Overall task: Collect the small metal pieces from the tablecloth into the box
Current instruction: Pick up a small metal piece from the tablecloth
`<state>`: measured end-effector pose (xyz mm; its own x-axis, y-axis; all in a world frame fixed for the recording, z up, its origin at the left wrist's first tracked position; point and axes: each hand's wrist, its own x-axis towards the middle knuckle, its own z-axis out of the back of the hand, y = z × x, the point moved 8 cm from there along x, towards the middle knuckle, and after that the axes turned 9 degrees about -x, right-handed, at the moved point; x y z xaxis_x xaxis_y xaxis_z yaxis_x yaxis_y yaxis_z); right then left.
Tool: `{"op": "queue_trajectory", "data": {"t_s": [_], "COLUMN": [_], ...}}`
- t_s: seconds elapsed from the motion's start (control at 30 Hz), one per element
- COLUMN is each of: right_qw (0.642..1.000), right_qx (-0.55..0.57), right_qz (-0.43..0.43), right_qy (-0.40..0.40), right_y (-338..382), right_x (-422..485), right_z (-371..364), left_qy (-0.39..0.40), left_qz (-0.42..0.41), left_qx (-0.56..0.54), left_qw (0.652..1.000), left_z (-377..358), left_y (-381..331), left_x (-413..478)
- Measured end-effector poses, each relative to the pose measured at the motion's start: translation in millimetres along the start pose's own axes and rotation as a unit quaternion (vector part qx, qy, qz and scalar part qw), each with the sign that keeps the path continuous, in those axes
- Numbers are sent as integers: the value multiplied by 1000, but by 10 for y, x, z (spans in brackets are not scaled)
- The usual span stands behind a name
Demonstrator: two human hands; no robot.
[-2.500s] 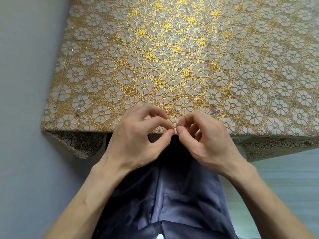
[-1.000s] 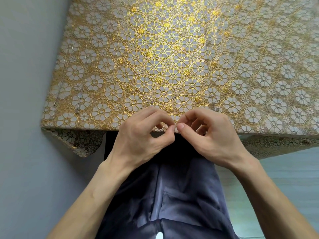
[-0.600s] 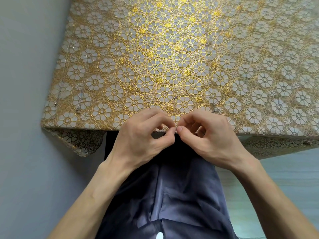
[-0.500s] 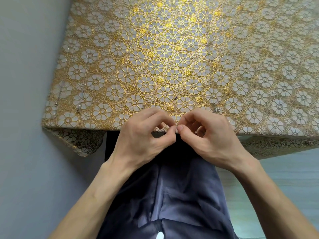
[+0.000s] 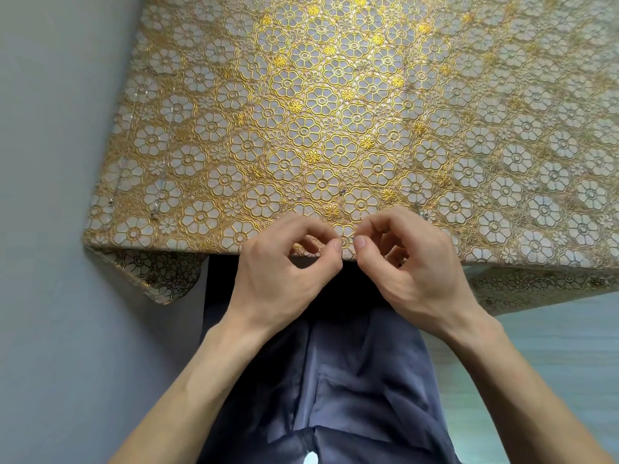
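My left hand and my right hand hover at the front edge of the gold flowered tablecloth. Each has thumb and forefinger pinched together, and a narrow gap separates the two pinches. Anything held in them is too small to see. Tiny metal pieces lie on the cloth: one just beyond my right hand, one past the gap between my hands, and one near the left edge. No box is in view.
The table's left side runs along a grey wall. The cloth hangs over the front left corner. My lap in dark blue-grey trousers is below the table edge, with pale floor to the right.
My two pinched fingertips, which were touching each other, have drawn slightly apart. Both hands stay at the table's front edge.
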<state>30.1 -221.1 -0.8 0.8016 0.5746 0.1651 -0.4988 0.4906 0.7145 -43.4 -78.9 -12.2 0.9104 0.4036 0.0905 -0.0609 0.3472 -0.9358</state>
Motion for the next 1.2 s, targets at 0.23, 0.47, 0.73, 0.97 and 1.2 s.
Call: {"op": "queue_trajectory", "data": {"t_s": [0.23, 0.47, 0.73, 0.97, 1.2], "right_qw": [999, 997, 996, 998, 999], "right_qx": [-21, -53, -67, -60, -35], "right_qz": [33, 46, 47, 0, -18], "right_qy": [8, 21, 31, -3, -16], "right_y": [47, 54, 65, 25, 23], "right_x": [11, 5, 10, 4, -21], "right_z": [-31, -39, -56, -54, -43], "left_qy": [28, 24, 27, -16, -38], "left_qz": [-66, -118, -153, -125, -87], "left_qx": [48, 89, 141, 113, 93], "left_qw": [996, 989, 978, 986, 991], "left_z": [4, -6, -19, 8, 50], "left_y": [-132, -178, -193, -201, -146], "left_x": [27, 11, 9, -1, 6]}}
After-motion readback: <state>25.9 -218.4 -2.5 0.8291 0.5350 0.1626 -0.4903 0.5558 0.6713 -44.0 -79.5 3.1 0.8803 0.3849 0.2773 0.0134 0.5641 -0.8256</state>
